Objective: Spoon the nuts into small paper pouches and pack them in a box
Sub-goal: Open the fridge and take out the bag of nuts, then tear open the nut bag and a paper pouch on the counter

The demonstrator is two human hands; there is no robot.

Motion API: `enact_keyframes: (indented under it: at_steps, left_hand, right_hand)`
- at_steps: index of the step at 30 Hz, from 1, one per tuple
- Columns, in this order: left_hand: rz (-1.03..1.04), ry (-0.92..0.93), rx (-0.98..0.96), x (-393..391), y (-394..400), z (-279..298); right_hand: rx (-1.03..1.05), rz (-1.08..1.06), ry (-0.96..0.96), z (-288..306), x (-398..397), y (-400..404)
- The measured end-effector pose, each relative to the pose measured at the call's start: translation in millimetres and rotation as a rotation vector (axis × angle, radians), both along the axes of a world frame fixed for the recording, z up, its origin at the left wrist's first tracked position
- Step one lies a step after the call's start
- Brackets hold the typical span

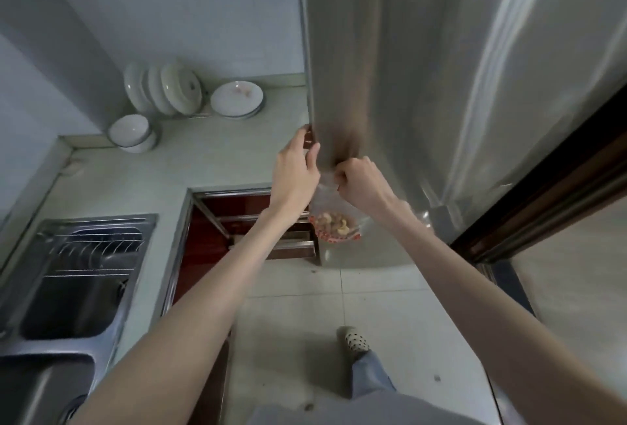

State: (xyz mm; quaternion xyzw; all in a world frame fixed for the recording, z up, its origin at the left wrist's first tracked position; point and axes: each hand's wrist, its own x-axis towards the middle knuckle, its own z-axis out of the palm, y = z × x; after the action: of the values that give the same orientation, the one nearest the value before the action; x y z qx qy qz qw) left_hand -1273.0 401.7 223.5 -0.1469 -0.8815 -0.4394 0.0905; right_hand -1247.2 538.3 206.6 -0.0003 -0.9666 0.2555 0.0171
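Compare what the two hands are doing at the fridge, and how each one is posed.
The left hand reaches up to the edge of the fridge door, its fingers wrapped round that edge; the right hand sits lower, in front of the door. The left hand holds only the door; the right hand is a closed fist gripping the top of a clear bag of nuts, which hangs below it. Both are raised close together.

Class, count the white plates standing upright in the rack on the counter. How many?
3 plates stand on edge in the rack by the wall, left of the flat plate stack; more may hide behind them.
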Motion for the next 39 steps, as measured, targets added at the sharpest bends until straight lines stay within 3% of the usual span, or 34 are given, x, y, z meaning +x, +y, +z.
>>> enact_keyframes:
  at_steps: [9,16,20,27,35,39]
  left_hand:
    - [0.001,-0.247,0.054,-90.3,18.5,1.5]
    - [-0.016,-0.291,0.194,-71.5,-20.5,-12.1]
    - [0.265,-0.378,0.355,-5.6,-74.3,-61.2]
    - [0.856,-0.607,0.489,183.1,-137.5,-140.5]
    - [1.337,-0.775,0.737,376.9,-104.7,-176.0]
    - [1.534,-0.787,0.83,458.9,-65.2,-192.6]
  right_hand:
    - [-0.044,0.082,0.058,8.9,-99.2,11.8]
    - [-0.045,0.135,0.077,-13.8,-123.3,14.1]
    - [0.05,0.292,-0.003,-42.9,-114.5,-2.5]
    - [0.248,0.702,-0.293,-97.9,-64.4,-55.6]
    - [0.306,1.164,-0.216,-119.8,23.4,-116.3]
    - [0.429,1.277,-0.213,-138.2,67.7,-122.2]
